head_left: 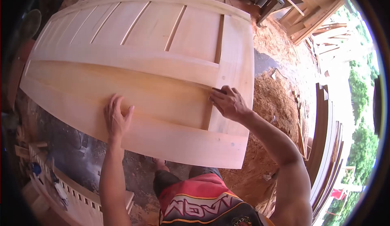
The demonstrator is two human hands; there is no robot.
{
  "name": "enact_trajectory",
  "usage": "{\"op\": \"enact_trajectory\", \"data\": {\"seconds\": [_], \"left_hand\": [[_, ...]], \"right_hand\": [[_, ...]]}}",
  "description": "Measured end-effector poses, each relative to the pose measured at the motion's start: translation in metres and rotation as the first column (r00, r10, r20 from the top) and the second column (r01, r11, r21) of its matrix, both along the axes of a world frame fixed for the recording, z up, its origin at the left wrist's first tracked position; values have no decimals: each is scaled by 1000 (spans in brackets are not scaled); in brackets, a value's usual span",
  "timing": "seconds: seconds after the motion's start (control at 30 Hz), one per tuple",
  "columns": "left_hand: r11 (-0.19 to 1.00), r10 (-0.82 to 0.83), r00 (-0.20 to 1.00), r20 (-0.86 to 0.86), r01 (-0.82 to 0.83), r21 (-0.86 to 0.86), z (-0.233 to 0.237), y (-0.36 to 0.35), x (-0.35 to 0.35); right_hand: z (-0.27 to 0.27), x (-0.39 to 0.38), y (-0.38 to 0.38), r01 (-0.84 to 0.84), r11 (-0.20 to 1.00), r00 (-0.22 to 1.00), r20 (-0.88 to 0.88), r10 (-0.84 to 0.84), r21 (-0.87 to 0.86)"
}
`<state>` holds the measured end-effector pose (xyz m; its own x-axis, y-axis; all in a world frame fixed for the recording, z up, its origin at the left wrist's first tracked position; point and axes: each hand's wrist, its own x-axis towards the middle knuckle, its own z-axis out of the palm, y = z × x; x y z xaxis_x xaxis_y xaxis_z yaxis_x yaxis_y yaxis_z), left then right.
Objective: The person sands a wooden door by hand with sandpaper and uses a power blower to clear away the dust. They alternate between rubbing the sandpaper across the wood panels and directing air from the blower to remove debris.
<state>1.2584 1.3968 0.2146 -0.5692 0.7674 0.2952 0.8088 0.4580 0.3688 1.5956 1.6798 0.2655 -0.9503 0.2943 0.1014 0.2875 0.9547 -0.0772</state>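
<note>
Door (154,76) lies flat, mid-frame. Left hand (117,118) is spread palm-down at the door's 7 o'clock, bracing. Right hand (228,103), at 4 o'clock, pinches a dark pad (218,91) at the groove. Judged: sanding the joint; next stroke needs even pressure along it.

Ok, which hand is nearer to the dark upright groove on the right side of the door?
Right. The right hand rests right on the groove, fingers bent over it. The left hand lies flat on the door panel, well off to its left.

Both hands rest on the wooden door (142,63), left hand (117,118) left of right hand (228,103).
</note>
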Motion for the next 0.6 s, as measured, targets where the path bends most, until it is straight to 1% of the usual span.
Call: {"op": "enact_trajectory", "data": {"seconds": [0.03, 0.07, 0.13, 0.2, 0.23, 0.33, 0.37, 0.47, 0.5, 0.6], "left_hand": [[1000, -3, 1000, 5, 3, -2, -1, -1, -1], [1000, -5, 1000, 3, 5, 2, 0, 0, -5], [1000, 16, 1000, 18, -16, 2, 1, 1, -5], [1000, 18, 1000, 18, -18, -11, 0, 1, -3], [1000, 14, 1000, 13, -14, -21, -2, 0, -3], [1000, 14, 1000, -6, -14, -24, -4, -1, -7], [1000, 16, 1000, -14, -16, -18, -5, 1, -9], [998, 28, 1000, 2, -27, -53, 0, 3, -5], [998, 30, 1000, -3, -30, -57, 1, 4, -7], [997, 44, 999, -1, -44, -62, 1, 4, -4]], "right_hand": [[-5, -2, -3, 14, 999, 999, -34, -13, 44], [-15, 7, -11, -43, 999, 999, 4, 43, 27], [-11, 24, -21, -149, 987, 989, 7, 150, -63], [-39, 16, 18, -83, 989, 991, 117, 68, 124], [-10, -1, 18, -6, 998, 996, 83, 12, -69], [-4, 18, -12, -34, 999, 993, 109, 34, 0], [1, 19, -9, -92, 995, 995, 35, 93, -33], [-1, 4, 22, -86, 995, 993, 71, 90, -59], [-3, 4, 20, -77, 995, 996, 33, 79, -60], [-6, 6, 22, -70, 996, 997, 21, 71, -58]]}}
